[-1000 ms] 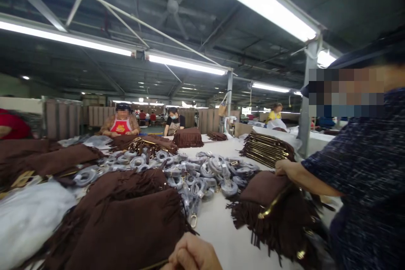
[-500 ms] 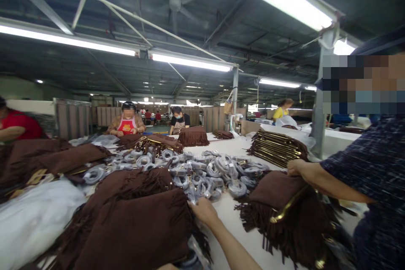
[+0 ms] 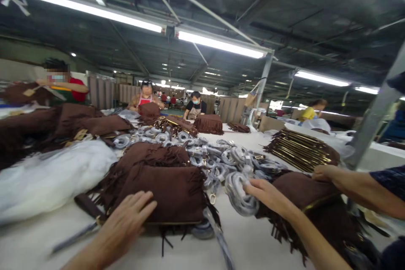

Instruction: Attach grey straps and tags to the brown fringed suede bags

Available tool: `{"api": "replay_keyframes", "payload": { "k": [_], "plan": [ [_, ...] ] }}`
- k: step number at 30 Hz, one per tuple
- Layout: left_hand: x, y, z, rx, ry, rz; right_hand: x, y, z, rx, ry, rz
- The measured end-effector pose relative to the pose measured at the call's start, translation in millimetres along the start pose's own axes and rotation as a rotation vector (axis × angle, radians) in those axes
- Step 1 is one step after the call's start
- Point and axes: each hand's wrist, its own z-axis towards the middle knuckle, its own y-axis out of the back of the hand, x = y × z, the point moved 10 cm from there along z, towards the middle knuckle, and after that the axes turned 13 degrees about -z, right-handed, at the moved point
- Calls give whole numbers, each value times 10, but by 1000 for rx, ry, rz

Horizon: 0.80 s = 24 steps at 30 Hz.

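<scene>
My left hand (image 3: pixel 128 217) lies with fingers extended on the near edge of a dark brown fringed bag (image 3: pixel 164 187), which rests flat on the white table. Pinched in my right hand (image 3: pixel 267 194) is a coiled strap in clear plastic (image 3: pixel 239 196), beside the heap of similar wrapped coils (image 3: pixel 218 158). Under the bag's near edge another plastic-wrapped strap (image 3: pixel 221 236) sticks out. A second fringed bag with a gold zipper (image 3: pixel 297 185) sits right of my right hand, and a co-worker's hand (image 3: pixel 325 173) touches it.
White wrapping material (image 3: pixel 57 177) is bunched at the left. More brown bags (image 3: pixel 79 120) are piled behind it. A stack of bags with gold zippers (image 3: pixel 297 149) stands at the back right, near a metal post (image 3: pixel 375 109). Several people work across the table.
My right hand has left the bag's fringed side and moved right, where it now grips a coiled strap. My left hand has come into view on the bag. The head view has shifted.
</scene>
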Motion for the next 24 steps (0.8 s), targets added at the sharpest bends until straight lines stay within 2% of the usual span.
{"api": "replay_keyframes", "payload": {
  "k": [2, 4, 7, 9, 12, 15, 17, 20, 22, 24],
  "plan": [
    [192, 68, -31, 89, 32, 91, 113, -213, -211, 154, 103, 10],
    [264, 68, -18, 180, 41, 92, 186, -464, -371, 250, 154, -106],
    [225, 185, 64, 183, 100, 1, 157, -704, -417, 239, 149, -377],
    [141, 282, 91, 188, 148, -127, 68, -756, -352, 198, 114, -502],
    [33, 388, 31, 232, 209, -286, -32, -757, -226, 160, 103, -521],
    [111, 500, -103, 173, 330, -264, 38, -675, -140, 100, 127, -468],
    [187, 516, -193, 132, 401, -267, 236, -561, -143, 30, 151, -393],
    [257, 554, -246, 34, 443, -323, 763, -446, -295, -3, 238, -102],
    [270, 596, -228, -9, 444, -340, 1192, -591, -482, 162, 310, 124],
    [234, 603, -184, 33, 436, -308, 1601, -851, -702, 364, 384, 189]
  ]
}}
